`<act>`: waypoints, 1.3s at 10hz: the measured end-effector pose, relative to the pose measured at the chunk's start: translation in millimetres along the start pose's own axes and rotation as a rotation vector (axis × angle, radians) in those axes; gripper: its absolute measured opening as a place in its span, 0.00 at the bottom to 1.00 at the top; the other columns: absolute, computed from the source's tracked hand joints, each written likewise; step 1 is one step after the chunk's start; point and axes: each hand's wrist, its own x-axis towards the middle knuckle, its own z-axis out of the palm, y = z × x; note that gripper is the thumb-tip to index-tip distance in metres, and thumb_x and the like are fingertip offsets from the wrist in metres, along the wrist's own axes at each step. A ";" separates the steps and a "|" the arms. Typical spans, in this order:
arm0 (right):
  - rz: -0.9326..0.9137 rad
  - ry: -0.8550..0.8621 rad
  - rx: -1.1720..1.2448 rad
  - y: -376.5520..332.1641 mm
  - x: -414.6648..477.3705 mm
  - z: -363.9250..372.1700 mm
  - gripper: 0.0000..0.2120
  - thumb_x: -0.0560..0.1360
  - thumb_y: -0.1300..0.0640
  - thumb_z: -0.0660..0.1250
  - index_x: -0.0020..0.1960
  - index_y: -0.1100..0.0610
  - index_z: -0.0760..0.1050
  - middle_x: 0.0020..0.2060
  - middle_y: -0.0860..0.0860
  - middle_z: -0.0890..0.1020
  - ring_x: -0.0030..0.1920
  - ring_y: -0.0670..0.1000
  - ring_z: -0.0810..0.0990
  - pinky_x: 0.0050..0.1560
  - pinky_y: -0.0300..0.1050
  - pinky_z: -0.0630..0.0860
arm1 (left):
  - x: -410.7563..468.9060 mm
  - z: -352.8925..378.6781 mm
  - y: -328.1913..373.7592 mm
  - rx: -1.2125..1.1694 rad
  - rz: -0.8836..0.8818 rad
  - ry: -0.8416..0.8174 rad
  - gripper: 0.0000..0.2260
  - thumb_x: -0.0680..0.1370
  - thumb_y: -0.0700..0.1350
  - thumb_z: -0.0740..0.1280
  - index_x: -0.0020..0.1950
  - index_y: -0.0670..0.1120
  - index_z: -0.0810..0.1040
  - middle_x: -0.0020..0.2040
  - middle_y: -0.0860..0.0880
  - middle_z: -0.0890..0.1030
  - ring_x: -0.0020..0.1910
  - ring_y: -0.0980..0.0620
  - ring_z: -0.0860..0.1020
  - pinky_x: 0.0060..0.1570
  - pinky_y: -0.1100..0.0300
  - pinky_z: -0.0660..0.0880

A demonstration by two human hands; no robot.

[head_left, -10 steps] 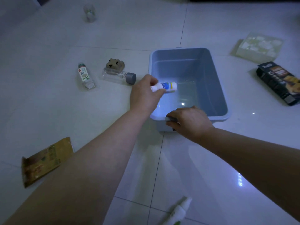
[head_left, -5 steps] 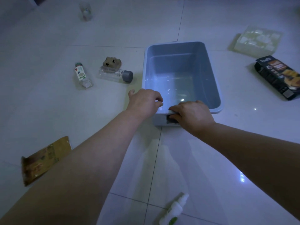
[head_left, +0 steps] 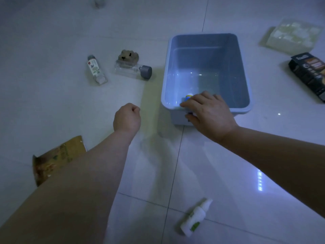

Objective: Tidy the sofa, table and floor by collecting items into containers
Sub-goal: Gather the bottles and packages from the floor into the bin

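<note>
pale blue rect. bin (head_left: 202,41), sm. bottle (head_left: 189,95) inside

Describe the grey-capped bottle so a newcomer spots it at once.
Find the blue plastic tub on the tiled floor. Just left of it lies a clear bottle on its side. Only it has a grey cap, unlike the slimmer labelled bottle beyond.

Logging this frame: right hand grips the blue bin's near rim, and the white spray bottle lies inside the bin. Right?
The right hand does grip the near rim of the blue bin, but the head view shows the white spray bottle lying on the floor, outside the bin.
</note>
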 end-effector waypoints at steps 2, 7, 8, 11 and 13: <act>-0.377 -0.305 0.189 -29.3 -60.9 15.7 0.08 0.65 0.51 0.76 0.43 0.48 0.80 0.38 0.46 0.81 0.41 0.52 0.80 0.38 0.43 0.73 | -14.6 7.7 -31.8 0.238 -0.043 -0.284 0.13 0.80 0.46 0.61 0.54 0.39 0.81 0.57 0.39 0.81 0.58 0.39 0.77 0.56 0.53 0.74; -0.520 -1.107 0.122 -50.4 -142.3 33.3 0.18 0.72 0.49 0.69 0.61 0.50 0.72 0.57 0.49 0.76 0.60 0.52 0.71 0.59 0.47 0.65 | -20.5 16.8 -19.6 0.191 -0.073 -0.512 0.15 0.79 0.43 0.62 0.59 0.34 0.79 0.59 0.35 0.80 0.59 0.39 0.79 0.61 0.49 0.75; -0.552 -1.145 0.111 -56.2 -147.9 39.5 0.19 0.72 0.52 0.69 0.61 0.51 0.71 0.58 0.50 0.76 0.60 0.53 0.71 0.60 0.49 0.65 | -21.7 12.1 -20.5 0.196 -0.102 -0.499 0.15 0.79 0.42 0.60 0.59 0.34 0.78 0.59 0.35 0.80 0.60 0.40 0.78 0.60 0.48 0.75; -0.405 -0.989 0.112 -54.1 -123.7 43.5 0.17 0.75 0.53 0.62 0.63 0.51 0.70 0.57 0.51 0.76 0.58 0.53 0.74 0.58 0.47 0.67 | -23.2 9.3 -21.7 0.182 -0.133 -0.486 0.15 0.79 0.42 0.61 0.58 0.34 0.79 0.58 0.35 0.80 0.59 0.40 0.79 0.58 0.49 0.76; -0.196 -0.664 0.161 -41.8 -70.8 35.0 0.18 0.72 0.49 0.64 0.61 0.49 0.72 0.55 0.49 0.77 0.55 0.52 0.76 0.53 0.46 0.69 | -16.6 4.7 -24.4 -0.012 -0.219 -0.445 0.12 0.80 0.39 0.57 0.53 0.40 0.80 0.57 0.39 0.80 0.55 0.43 0.79 0.56 0.51 0.77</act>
